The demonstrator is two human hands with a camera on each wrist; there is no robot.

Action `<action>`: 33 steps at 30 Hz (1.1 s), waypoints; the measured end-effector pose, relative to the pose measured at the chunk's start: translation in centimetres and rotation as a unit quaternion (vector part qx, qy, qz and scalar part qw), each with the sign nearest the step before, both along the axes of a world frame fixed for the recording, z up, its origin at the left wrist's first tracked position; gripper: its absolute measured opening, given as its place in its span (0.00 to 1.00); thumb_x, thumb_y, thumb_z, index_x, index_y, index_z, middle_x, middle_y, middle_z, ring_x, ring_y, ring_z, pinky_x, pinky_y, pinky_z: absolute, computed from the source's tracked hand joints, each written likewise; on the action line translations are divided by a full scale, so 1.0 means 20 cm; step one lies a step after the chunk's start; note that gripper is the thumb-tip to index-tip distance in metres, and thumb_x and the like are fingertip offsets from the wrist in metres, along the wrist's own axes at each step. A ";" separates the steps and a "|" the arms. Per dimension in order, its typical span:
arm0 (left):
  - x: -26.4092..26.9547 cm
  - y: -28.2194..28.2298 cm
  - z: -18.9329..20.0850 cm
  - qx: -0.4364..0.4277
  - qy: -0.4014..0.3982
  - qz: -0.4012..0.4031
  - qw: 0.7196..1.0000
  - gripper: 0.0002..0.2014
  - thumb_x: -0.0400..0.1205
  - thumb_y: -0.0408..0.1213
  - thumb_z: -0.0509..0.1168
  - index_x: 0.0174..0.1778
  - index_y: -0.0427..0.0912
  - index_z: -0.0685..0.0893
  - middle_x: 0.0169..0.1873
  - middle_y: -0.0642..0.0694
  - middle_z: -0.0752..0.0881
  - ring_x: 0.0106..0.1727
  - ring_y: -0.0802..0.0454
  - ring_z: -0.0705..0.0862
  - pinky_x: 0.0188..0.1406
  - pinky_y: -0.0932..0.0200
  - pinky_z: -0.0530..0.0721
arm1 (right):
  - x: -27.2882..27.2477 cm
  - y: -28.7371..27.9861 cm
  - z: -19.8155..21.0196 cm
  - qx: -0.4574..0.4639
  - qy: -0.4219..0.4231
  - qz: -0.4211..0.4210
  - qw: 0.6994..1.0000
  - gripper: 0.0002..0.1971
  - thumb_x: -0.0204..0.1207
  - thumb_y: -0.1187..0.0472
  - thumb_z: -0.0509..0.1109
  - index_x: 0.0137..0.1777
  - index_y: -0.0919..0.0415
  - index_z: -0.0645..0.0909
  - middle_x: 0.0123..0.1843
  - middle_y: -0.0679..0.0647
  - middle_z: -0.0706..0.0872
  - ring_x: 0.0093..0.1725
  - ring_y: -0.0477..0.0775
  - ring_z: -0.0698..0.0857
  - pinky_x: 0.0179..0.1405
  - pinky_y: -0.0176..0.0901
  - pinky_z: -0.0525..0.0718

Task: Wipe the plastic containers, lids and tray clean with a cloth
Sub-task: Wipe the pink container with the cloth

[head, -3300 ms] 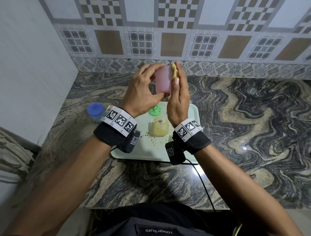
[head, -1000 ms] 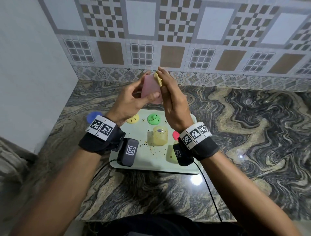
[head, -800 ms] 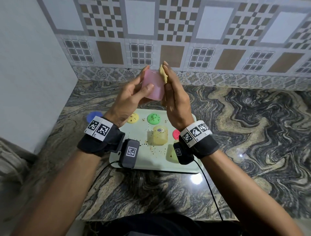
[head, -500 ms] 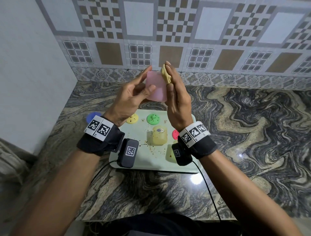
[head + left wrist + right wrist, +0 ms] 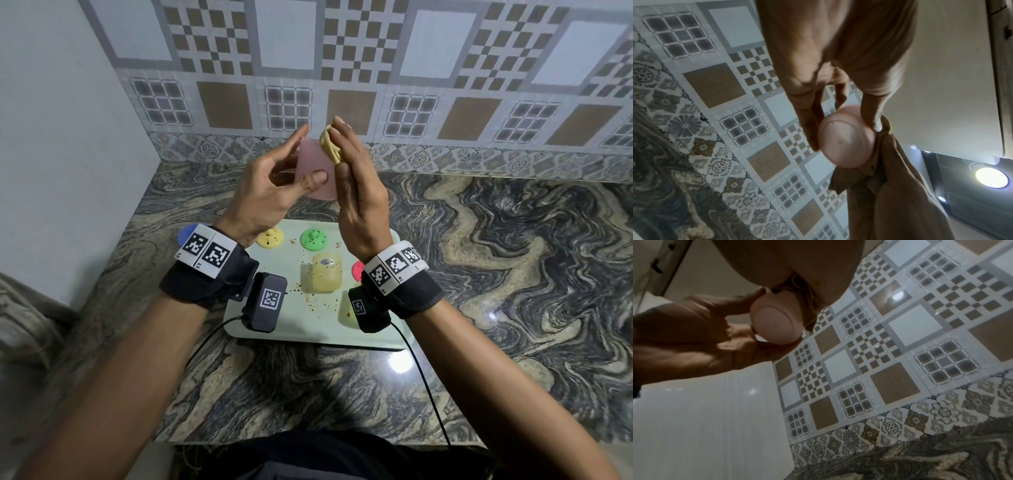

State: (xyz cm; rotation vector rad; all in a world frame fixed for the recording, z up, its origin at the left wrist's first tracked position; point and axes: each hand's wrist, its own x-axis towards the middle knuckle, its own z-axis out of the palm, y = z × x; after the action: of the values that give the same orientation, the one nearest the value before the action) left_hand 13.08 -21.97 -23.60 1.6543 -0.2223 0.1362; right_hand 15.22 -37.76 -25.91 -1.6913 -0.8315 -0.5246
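My left hand (image 5: pixel 291 174) holds a pink plastic container (image 5: pixel 317 168) up above the counter, thumb and fingertips around its sides. The container's round base (image 5: pixel 846 141) (image 5: pixel 774 322) faces both wrist cameras. My right hand (image 5: pixel 346 161) presses a bunched yellow cloth (image 5: pixel 330 145) against the container's right side, and the cloth (image 5: pixel 865 177) hangs down beside the base. Below lies the pale green tray (image 5: pixel 298 329), speckled with crumbs. It carries a yellow container (image 5: pixel 322 277), a yellow lid (image 5: pixel 270 238), a green lid (image 5: pixel 314 238) and a red lid (image 5: pixel 358 269).
A blue lid (image 5: pixel 186 233) lies on the marble counter (image 5: pixel 513 274) left of the tray, half hidden by my left wristband. A plain wall (image 5: pixel 61 137) stands at the left and a tiled wall (image 5: pixel 445 85) behind. A cable (image 5: pixel 424 377) runs from my right wrist camera.
The pink container has turned a little in my left hand while the right hand rubs the cloth along its side. Both hands stay raised over the tray.
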 end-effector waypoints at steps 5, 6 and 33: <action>-0.01 0.01 -0.01 -0.048 0.062 -0.057 0.995 0.31 0.83 0.37 0.65 0.82 0.47 0.63 0.70 0.48 0.81 0.71 0.51 0.80 0.72 0.49 0.77 | 0.00 -0.01 -0.04 0.006 0.035 -0.019 0.999 0.20 0.88 0.71 0.52 0.77 0.74 0.68 0.80 0.67 0.70 0.82 0.60 0.67 0.82 0.58 0.66; 0.00 0.01 -0.01 -0.021 0.055 -0.042 0.997 0.34 0.81 0.42 0.68 0.82 0.49 0.63 0.70 0.48 0.80 0.70 0.52 0.80 0.72 0.48 0.78 | -0.01 0.00 -0.05 -0.002 0.028 -0.017 0.999 0.20 0.87 0.71 0.53 0.77 0.74 0.68 0.80 0.66 0.70 0.82 0.60 0.67 0.82 0.60 0.66; -0.01 -0.03 -0.14 -0.050 0.113 -0.032 0.992 0.33 0.78 0.44 0.72 0.79 0.44 0.71 0.67 0.48 0.84 0.69 0.51 0.82 0.71 0.51 0.78 | -0.03 -0.04 -0.17 -0.015 0.070 -0.050 0.996 0.20 0.88 0.68 0.53 0.79 0.69 0.68 0.81 0.63 0.70 0.84 0.57 0.64 0.84 0.52 0.62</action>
State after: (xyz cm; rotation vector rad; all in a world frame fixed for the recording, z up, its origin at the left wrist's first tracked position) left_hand 12.89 -22.58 -26.40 1.5470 -0.0946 -0.0879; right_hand 14.65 -38.51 -29.38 -1.7820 -0.6605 -0.4577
